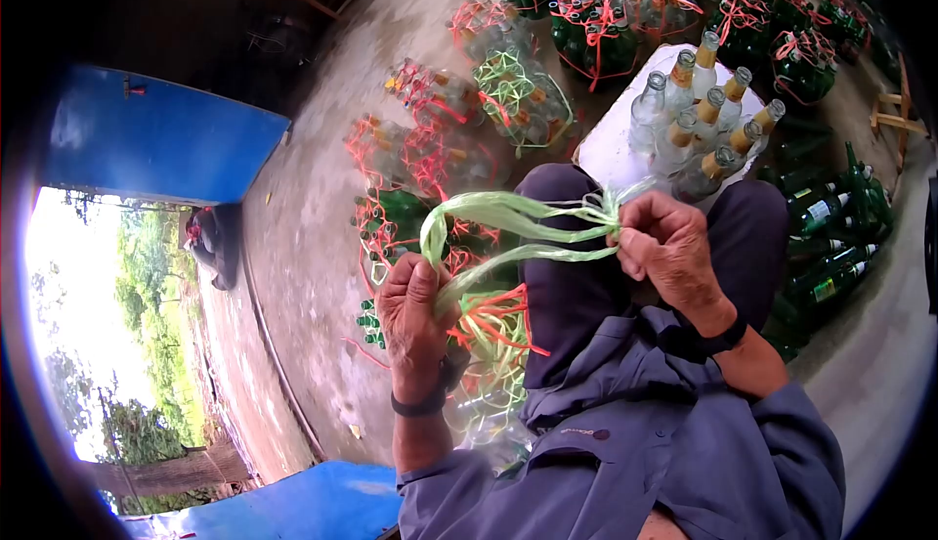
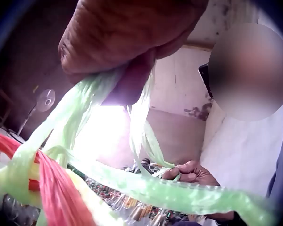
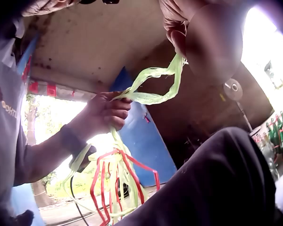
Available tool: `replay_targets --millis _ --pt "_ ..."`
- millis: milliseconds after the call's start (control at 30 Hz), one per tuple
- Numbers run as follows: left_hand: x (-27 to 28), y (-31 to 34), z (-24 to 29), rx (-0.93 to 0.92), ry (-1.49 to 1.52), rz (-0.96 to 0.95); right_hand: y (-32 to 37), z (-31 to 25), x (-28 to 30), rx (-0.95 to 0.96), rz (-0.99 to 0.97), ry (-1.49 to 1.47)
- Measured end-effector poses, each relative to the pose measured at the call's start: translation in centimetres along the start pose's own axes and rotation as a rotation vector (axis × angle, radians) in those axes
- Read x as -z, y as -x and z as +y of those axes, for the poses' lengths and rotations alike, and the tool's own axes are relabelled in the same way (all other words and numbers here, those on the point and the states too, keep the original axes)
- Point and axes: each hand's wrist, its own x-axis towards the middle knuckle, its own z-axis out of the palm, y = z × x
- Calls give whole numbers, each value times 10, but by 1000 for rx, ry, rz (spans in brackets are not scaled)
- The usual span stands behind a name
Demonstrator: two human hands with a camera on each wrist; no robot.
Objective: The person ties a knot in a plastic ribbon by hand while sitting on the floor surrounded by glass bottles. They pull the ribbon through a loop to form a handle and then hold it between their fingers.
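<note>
Pale green plastic strands [image 1: 508, 206] stretch between both hands above the lap. The left hand [image 1: 415, 320] grips their looped left end, thumb on top; in the right wrist view the left hand [image 3: 111, 110] has its fingers curled round them. At the other end, the right hand [image 1: 669, 247] pinches the gathered strands between thumb and fingertips, with frayed ends sticking out past the pinch. Below the left hand hangs a bundle of green and red strands [image 3: 120, 183]. The left wrist view shows red strands [image 2: 61, 193] close up, and the right hand [image 2: 193, 174] farther off.
Clear bottles [image 1: 708, 115] with gold necks stand on a white surface [image 1: 611, 134] beyond the knees. Bottle bundles tied with red and green strands [image 1: 518, 90] cover the floor ahead. Green bottles [image 1: 826, 247] lie at the right. A blue panel [image 1: 166, 139] stands at the left.
</note>
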Motion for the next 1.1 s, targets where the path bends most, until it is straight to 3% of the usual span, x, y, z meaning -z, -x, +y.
replay_targets --millis 100,200,233,433,533,667,767,833,1100 --pt "-10 -4 -11 51 -56 -161 7 -16 9 103 68 2" --pt "-12 -11 -57 106 -160 -294 16 -28 20 168 77 65" --pt "-12 -12 -72 67 -329 -219 18 -32 22 209 73 120" --pt "-39 7 -44 -45 -286 42 30 -29 23 269 44 548" --pt "-52 10 -44 -416 -252 -175 30 -18 22 338 -39 642" --pt "-84 19 -33 -432 -249 -386 32 -12 16 256 -22 578" --pt "-99 23 -33 -315 -309 -404 33 -11 14 191 -13 550" --pt "-105 20 -36 -338 -315 -391 33 -10 13 167 -25 535" --pt "-106 18 -53 -210 -222 -337 24 8 13 299 -137 710"
